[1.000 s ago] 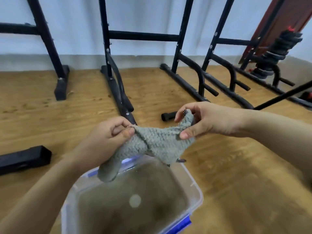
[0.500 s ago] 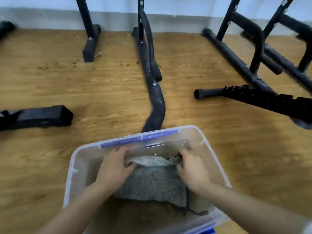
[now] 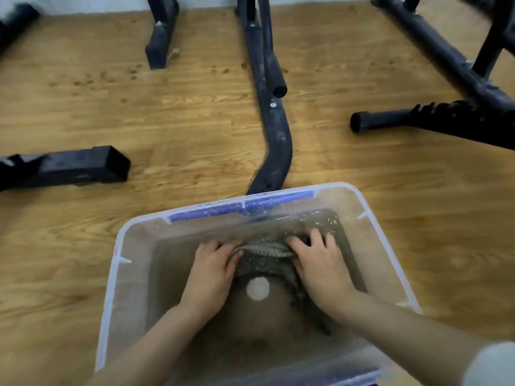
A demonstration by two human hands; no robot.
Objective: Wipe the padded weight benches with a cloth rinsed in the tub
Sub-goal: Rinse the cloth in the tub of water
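A clear plastic tub [image 3: 111,277] with blue handles stands on the wooden floor, filled with murky water. The grey cloth [image 3: 264,250] lies bunched in the water near the tub's far wall, mostly submerged. My left hand [image 3: 213,270] grips the cloth's left side with curled fingers. My right hand [image 3: 320,264] grips its right side, fingertips dipped in the water. A pale round reflection sits on the water between my wrists. No padded bench top is in view.
Black steel frame legs stand on the wooden floor beyond the tub: a curved bar [image 3: 274,135] running up from the tub's far edge, a square foot [image 3: 69,167] at the left, a toothed bar [image 3: 434,121] at the right, another foot [image 3: 161,37] at the back.
The cloth went from being held stretched in the air above the tub down into the water. Both hands followed it in and now bunch it near the far wall. My view tilted downward.
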